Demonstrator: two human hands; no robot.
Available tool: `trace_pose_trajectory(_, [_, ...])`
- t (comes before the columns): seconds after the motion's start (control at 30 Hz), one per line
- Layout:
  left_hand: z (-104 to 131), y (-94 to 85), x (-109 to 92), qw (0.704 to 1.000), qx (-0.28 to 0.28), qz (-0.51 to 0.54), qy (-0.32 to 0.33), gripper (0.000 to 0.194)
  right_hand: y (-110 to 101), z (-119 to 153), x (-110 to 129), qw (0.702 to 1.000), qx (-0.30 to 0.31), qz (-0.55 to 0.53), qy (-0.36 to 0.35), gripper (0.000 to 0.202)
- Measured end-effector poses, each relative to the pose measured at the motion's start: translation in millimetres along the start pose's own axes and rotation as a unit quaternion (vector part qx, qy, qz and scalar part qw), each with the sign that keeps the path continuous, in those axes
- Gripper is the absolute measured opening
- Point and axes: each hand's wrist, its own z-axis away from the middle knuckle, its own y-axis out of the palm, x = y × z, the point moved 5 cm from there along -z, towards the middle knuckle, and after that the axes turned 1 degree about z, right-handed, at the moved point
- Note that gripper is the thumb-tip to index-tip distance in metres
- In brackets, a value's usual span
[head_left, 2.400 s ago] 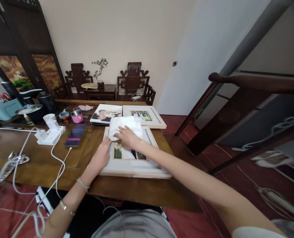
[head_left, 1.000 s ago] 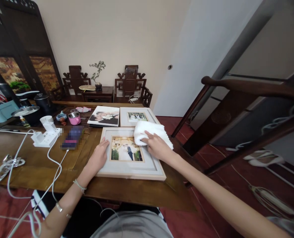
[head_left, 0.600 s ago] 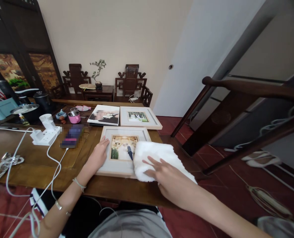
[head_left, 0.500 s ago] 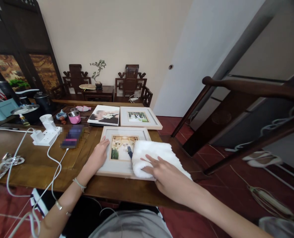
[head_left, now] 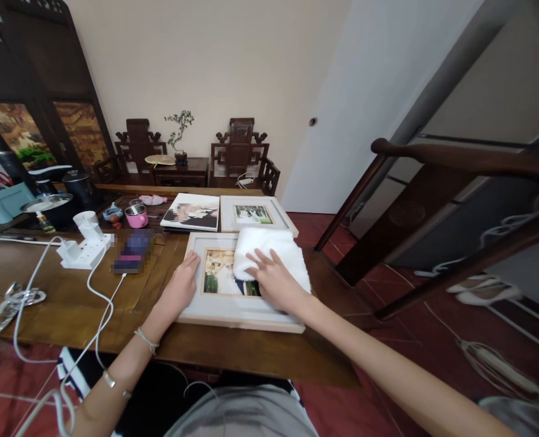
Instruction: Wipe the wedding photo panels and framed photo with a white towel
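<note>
A light wood picture frame with a wide pale mat lies flat near the table's front edge. My left hand rests on its left side, fingers wrapped over the border. My right hand presses a folded white cloth onto the upper right of the frame, fingers spread on top. The cloth covers part of the photo and the upper right border. Behind, a second frame lies beside a white-edged photo album.
On the wooden table at left are a white power strip with cables, a phone, a pink cup and a clear hair clip. A dark chair stands at right.
My right hand and the white cloth have moved up and left over the frame, uncovering its lower right corner. My left hand has stayed in place.
</note>
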Motion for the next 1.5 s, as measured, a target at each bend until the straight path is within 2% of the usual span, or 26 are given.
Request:
trace_pose_trajectory(0.17, [-1,-1.2,-3,1.0,-0.004,0.004,-0.006,0.053,-24,47,36,0.994,0.065,-0.065,-0.053,0.054])
trace_pose_trajectory(0.27, [-1,-1.4,-4,1.0,-0.004,-0.005,-0.001,0.049,-30,60,44,0.99,0.072,-0.102,-0.061,0.058])
trace_pose_trajectory(0.4, [-1,-0.7,-3,1.0,-0.001,-0.013,-0.011,0.047,-18,44,30,0.992,0.033,-0.114,-0.045,0.058])
trace_pose_trajectory(0.57, [1,0.3,0,0.999,0.0,-0.027,-0.017,0.05,4,2,-7,0.998,-0.027,-0.058,0.013,0.056])
trace_pose_trajectory(0.67, [1,0.4,0,0.999,0.005,-0.037,-0.014,0.054,7,-9,-15,0.998,-0.036,-0.039,0.024,0.054])
trace_pose_trajectory(0.77, [0,0.3,-1,0.999,0.008,-0.037,-0.01,0.056,2,1,-4,0.999,-0.016,-0.052,0.0,0.053])
trace_pose_trajectory(0.97, [-1,2.5,-1,0.999,0.007,-0.027,-0.015,0.058,-20,55,42,0.989,0.036,-0.126,-0.071,0.057])
trace_pose_trajectory(1.07, [0,4.1,1,1.0,0.004,-0.022,-0.005,0.06,-21,62,51,0.985,0.033,-0.15,-0.085,0.06])
trace_pose_trajectory(1.17, [1,4.6,3,1.0,0.0,-0.022,-0.001,0.062,-10,44,40,0.986,0.014,-0.147,-0.071,0.06])
trace_pose_trajectory(1.37, [1,4.1,4,0.999,0.009,-0.037,0.005,0.054,7,-20,-2,0.997,-0.036,-0.074,0.004,0.06])
trace_pose_trajectory(1.5, [-2,3.0,-1,0.999,0.016,-0.046,0.015,0.04,7,-35,-4,0.998,-0.024,-0.046,0.024,0.057])
